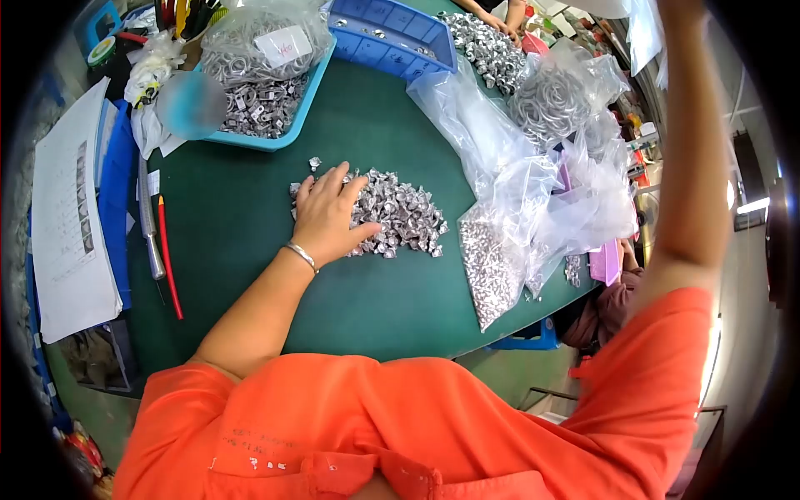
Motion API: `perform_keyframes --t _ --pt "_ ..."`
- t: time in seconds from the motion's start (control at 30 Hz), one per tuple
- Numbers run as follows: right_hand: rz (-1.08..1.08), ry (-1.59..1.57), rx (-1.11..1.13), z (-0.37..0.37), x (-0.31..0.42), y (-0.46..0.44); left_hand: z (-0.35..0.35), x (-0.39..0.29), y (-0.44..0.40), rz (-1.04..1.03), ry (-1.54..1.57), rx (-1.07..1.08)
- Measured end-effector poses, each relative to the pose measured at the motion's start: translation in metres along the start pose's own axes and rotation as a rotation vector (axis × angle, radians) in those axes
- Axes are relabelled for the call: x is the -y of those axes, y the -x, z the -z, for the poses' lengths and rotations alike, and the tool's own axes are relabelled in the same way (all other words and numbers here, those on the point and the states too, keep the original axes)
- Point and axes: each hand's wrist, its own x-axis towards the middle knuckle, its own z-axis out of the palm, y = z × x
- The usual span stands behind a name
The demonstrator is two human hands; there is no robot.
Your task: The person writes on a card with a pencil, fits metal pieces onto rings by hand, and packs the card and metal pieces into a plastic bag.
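Observation:
My left hand [329,218], with a silver bangle [302,257] at the wrist, rests palm down on a pile of small silvery metal parts [404,212]. Its fingers are spread over the pile's left side, and the thumb points right. One loose part [314,163] lies just beyond the fingertips. My right arm [692,150] is raised along the right side, and its hand is beyond the top edge of the view. A clear bag of small metal pieces [492,267] lies to the right of the pile.
A light-blue tray [279,142] holds metal parts and a bag of rings [258,46]. Behind stands a blue bin [392,33]. Another person's hands [504,25] touch a second heap [487,54]. Left lie papers [79,225] and a red pen [168,258].

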Motion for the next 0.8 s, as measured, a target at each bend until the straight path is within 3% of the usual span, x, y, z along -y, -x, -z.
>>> perform_keyframes --t 0.07,0.13,0.2,0.23,0.3,0.33,0.37,0.4,0.5,0.57,0.6,0.8 --pt "0.265 0.044 0.086 -0.004 -0.052 0.079 0.001 -0.001 0.000 0.008 0.003 -0.002" --pt "0.280 0.051 0.342 -0.013 -0.060 0.166 0.002 -0.003 0.000 0.005 -0.006 -0.011" --pt "0.014 0.013 0.352 -0.021 -0.057 0.240 0.002 -0.002 -0.001 0.009 -0.010 -0.019" --pt "-0.180 0.061 0.470 -0.023 -0.056 0.272 0.002 -0.002 -0.001 0.009 -0.014 0.002" --pt "-0.396 0.312 0.523 -0.028 -0.064 0.341 0.003 -0.004 0.001 0.003 -0.020 -0.008" --pt "-0.578 0.491 0.698 -0.029 -0.082 0.387 0.002 -0.002 0.001 -0.009 -0.019 -0.012" --pt "-0.896 0.487 1.099 -0.028 -0.095 0.402 0.002 -0.001 -0.001 -0.020 -0.017 -0.020" --pt "-1.257 0.178 1.098 -0.019 -0.103 0.407 0.002 -0.002 -0.001 -0.012 -0.019 -0.017" --pt "-1.267 0.229 0.649 0.007 -0.116 0.382 0.002 -0.002 -0.001 -0.019 -0.025 -0.030" --pt "-1.574 -0.278 0.170 0.025 -0.136 0.359 0.005 -0.003 -0.001 -0.016 -0.014 -0.025" --pt "-1.648 -0.418 0.049 0.040 -0.140 0.342 0.005 -0.005 -0.002 -0.019 -0.008 -0.034" --pt "-1.607 -0.407 -0.259 0.112 -0.131 0.296 0.004 -0.005 -0.002 0.002 -0.018 -0.008"
